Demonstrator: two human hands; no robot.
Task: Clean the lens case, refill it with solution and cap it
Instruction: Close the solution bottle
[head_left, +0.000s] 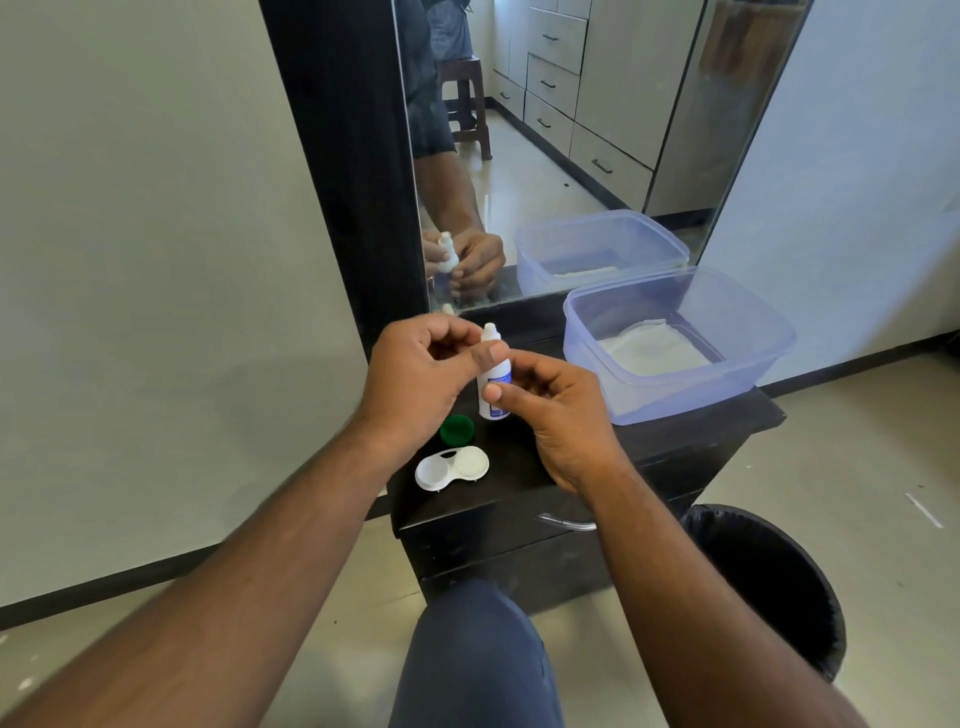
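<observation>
Beyond both hands stands a tall mirror (571, 130) in a dark frame, and it reflects the hands and the bottle. Under the hands is the dark desk (545, 467) with a drawer in its front, and a metal handle (566, 522) shows below the right wrist. To the right of the right forearm, on the floor, stands a round bin (769, 587) lined with a black bag. Beyond and to the right of the right hand, a clear bluish plastic box (675, 348) sits on the desk, and a white folded cloth (654, 348) lies inside it. The left hand (415, 379) is raised above the desk with its fingers curled, and its thumb lies against the upper part of the solution bottle (493, 374); whether it pinches something small I cannot tell. The right hand (550, 415) holds the lower body of the bottle between thumb and curled fingers. The bottle is white with a blue label, it stands upright between the two hands, above the desk, and its narrow tip points up. Below the hands, the white lens case (452, 467) lies on the desk with both wells uncovered. Just beyond the case, under the left hand, a green cap (456, 429) lies with its hollow side up.
</observation>
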